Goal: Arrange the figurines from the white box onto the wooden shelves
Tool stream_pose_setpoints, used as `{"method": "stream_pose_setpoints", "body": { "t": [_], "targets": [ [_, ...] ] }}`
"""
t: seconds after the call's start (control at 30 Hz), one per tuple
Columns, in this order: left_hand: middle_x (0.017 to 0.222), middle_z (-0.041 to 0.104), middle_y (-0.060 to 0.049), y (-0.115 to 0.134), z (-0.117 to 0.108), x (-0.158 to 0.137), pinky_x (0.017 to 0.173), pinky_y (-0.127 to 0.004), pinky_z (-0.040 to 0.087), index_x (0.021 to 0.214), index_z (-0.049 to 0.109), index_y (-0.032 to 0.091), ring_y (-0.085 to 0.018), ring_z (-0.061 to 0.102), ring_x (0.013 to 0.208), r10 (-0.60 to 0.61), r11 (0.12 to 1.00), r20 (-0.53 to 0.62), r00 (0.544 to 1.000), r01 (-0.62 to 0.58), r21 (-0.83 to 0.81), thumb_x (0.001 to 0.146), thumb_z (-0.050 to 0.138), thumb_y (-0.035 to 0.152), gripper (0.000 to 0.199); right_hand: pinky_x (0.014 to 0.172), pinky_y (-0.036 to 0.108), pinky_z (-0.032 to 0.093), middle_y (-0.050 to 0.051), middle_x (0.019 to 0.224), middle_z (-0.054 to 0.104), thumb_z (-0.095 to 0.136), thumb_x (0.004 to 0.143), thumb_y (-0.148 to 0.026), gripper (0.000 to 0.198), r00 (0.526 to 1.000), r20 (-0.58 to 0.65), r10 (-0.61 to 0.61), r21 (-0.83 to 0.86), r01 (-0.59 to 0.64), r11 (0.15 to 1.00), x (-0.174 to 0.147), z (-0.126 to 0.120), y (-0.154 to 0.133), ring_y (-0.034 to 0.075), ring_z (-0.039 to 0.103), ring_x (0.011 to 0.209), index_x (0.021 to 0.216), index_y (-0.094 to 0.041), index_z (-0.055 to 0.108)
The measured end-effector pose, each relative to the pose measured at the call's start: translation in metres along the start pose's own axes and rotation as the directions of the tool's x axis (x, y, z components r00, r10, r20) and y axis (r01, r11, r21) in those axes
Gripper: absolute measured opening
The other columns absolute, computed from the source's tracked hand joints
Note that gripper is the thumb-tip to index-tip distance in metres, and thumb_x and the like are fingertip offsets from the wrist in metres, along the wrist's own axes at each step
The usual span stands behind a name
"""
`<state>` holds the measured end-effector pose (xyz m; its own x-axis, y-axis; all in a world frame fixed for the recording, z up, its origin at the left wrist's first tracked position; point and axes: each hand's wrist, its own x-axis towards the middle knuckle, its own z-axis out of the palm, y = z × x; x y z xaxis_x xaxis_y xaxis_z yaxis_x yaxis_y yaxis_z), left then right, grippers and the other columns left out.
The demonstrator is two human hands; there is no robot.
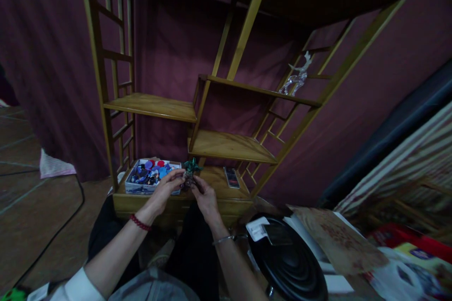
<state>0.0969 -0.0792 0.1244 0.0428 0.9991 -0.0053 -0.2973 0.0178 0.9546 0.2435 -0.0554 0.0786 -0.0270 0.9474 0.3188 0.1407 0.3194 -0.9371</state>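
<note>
Both of my hands hold a small figurine (190, 169) with a dark green, spiky top and a brownish lower part. The fingers of my left hand (168, 189) pinch it from the left. From the right, the thumb and fingers of my right hand (205, 196) close on its lower part. Its exact kind is too small to make out. Just left of the figurine, a white patterned box (136, 189) full of small blue, purple, red and black pieces stands on the low shelf (213, 183).
A wooden display rack (158, 106) rises in front of me, with a clear glass deer (296, 77) on an upper shelf. A dark flat item (231, 177) lies on the low shelf. At right are a black round-topped object (289, 258) and cardboard (335, 235). A cable (76, 207) crosses the floor.
</note>
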Motion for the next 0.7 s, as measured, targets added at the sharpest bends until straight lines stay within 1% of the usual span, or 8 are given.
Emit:
{"method": "stream_pose_setpoints", "body": {
  "t": [0.17,0.33,0.43,0.57,0.7],
  "targets": [
    [0.092,0.062,-0.004,0.001,0.013,0.002,0.078,-0.029,0.042,0.092,0.057,0.017,-0.018,0.056,0.088,0.026,1.000,0.010,1.000,-0.026,-0.010,0.064,0.063,0.032,0.032,0.091,0.037,0.045,0.003,0.105,0.065,0.060,0.068,-0.029,0.034,0.999,-0.045,0.025,0.031,-0.024,0.999,-0.001,-0.013,-0.010,0.021,0.059,0.097,0.101,-0.023,0.062],
    [0.090,0.061,-0.003,0.002,0.025,0.005,0.077,-0.028,0.042,0.093,0.055,0.018,-0.016,0.056,0.085,0.039,0.999,0.058,0.998,-0.040,0.008,0.067,0.060,0.032,0.029,0.092,0.039,0.043,0.005,0.103,0.065,0.061,0.068,-0.030,0.033,0.997,-0.074,0.014,0.056,-0.010,0.998,0.001,-0.024,-0.015,0.021,0.059,0.097,0.100,-0.020,0.061],
    [0.091,0.061,-0.003,0.004,0.031,0.007,0.077,-0.028,0.043,0.093,0.055,0.018,-0.015,0.056,0.085,0.072,0.997,0.100,0.992,-0.072,-0.004,0.068,0.059,0.031,0.028,0.088,0.038,0.045,0.006,0.099,0.066,0.062,0.068,-0.031,0.032,0.996,-0.087,0.007,0.058,-0.002,0.998,0.003,-0.031,-0.017,0.021,0.061,0.093,0.098,-0.018,0.059],
    [0.088,0.061,-0.004,0.010,0.041,0.009,0.077,-0.029,0.043,0.092,0.056,0.017,-0.016,0.057,0.084,0.083,0.996,0.122,0.989,-0.084,0.006,0.068,0.060,0.030,0.028,0.082,0.034,0.049,0.005,0.092,0.067,0.063,0.067,-0.032,0.028,0.992,-0.124,-0.011,0.069,0.019,0.997,0.006,-0.040,-0.019,0.019,0.063,0.085,0.091,-0.018,0.058],
    [0.087,0.062,-0.004,0.015,0.053,0.011,0.077,-0.029,0.043,0.090,0.058,0.016,-0.016,0.057,0.083,0.109,0.994,0.132,0.985,-0.109,-0.011,0.066,0.061,0.030,0.028,0.078,0.032,0.050,0.004,0.089,0.067,0.063,0.068,-0.032,0.025,0.993,-0.110,-0.033,0.067,0.041,0.997,0.009,-0.050,-0.022,0.019,0.063,0.084,0.089,-0.019,0.058]
  ]
}}
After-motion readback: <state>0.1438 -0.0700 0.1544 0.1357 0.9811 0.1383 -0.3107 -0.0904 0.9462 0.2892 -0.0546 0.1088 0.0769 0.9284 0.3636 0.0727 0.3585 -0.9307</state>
